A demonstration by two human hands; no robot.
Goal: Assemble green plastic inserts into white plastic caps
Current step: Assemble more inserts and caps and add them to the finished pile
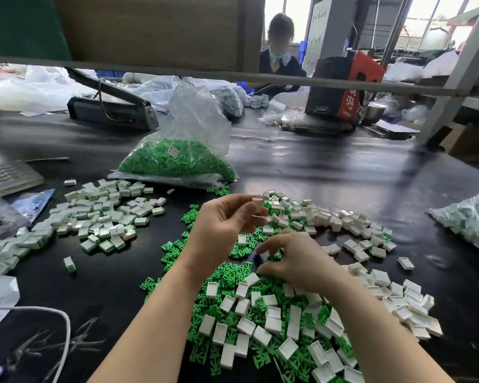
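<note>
Head view — black table [329, 167], left hand [221, 225] pinching white cap [257, 203], right hand [291, 258] curled, holding nothing.

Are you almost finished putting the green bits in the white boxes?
Not nearly. Done: a pile of filled caps lies on the left. In hand: the left hand holds one empty white cap up, while the right hand reaches into the loose green inserts. Left: many empty white caps on the table, and a big bag of green inserts behind.
</note>
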